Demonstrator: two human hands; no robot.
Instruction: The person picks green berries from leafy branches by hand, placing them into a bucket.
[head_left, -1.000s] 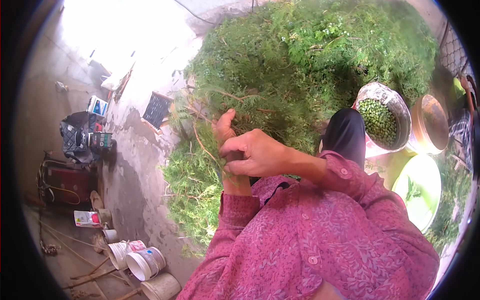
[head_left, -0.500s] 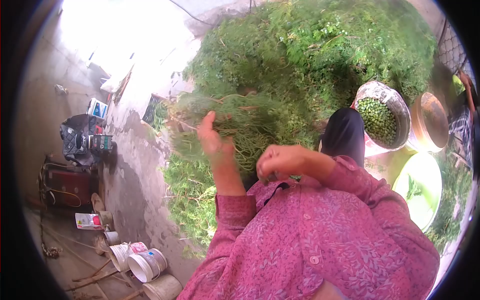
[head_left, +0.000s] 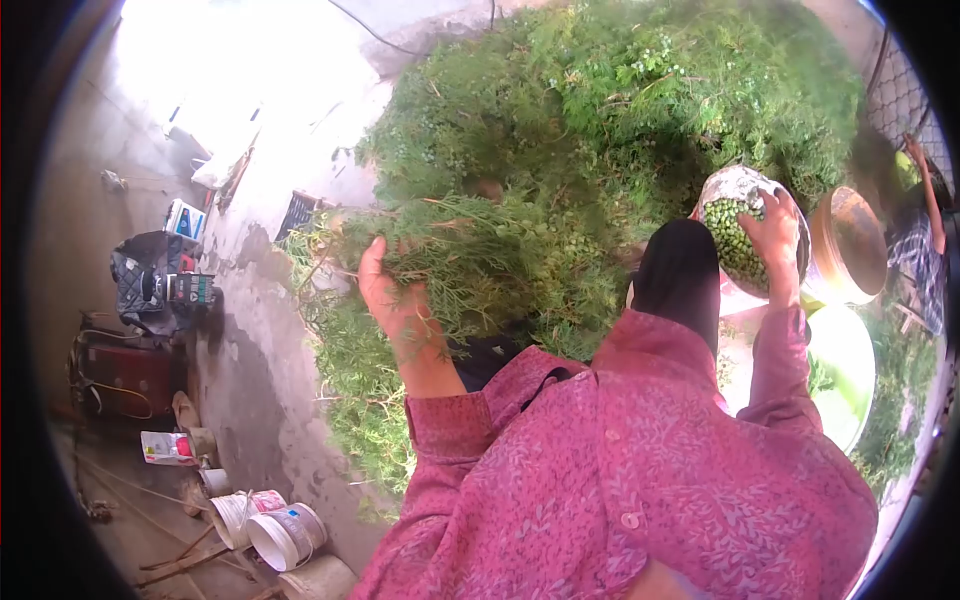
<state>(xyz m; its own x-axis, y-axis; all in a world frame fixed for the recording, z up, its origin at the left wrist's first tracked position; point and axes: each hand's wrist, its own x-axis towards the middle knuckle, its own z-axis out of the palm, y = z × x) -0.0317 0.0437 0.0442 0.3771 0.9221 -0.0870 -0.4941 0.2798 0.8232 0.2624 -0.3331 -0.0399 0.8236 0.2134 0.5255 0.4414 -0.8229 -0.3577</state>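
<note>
My left hand [head_left: 395,300] is wrapped round the base of a leafy green branch [head_left: 465,250], whose sprays spread over my lap. On the right, my right hand [head_left: 775,232] is over the mouth of a whitish bucket [head_left: 803,250] with its fingers apart. Small green berries [head_left: 735,240] fill much of that bucket, and my fingertips are at its inner edge near them. Whether any berries are under my palm is hidden. Beyond my knees lies a large heap of green branches [head_left: 640,110].
An empty tan bucket [head_left: 850,245] and a pale green basin [head_left: 845,375] stand right of the berry bucket. Another person's arm [head_left: 932,190] shows at the far right. White buckets [head_left: 290,535], sticks and a dark bag [head_left: 150,280] are on the left.
My right hand has moved from in front of my chest to the berry bucket, and its fingers have spread. My left hand has shifted slightly left and down, still with the branch.
</note>
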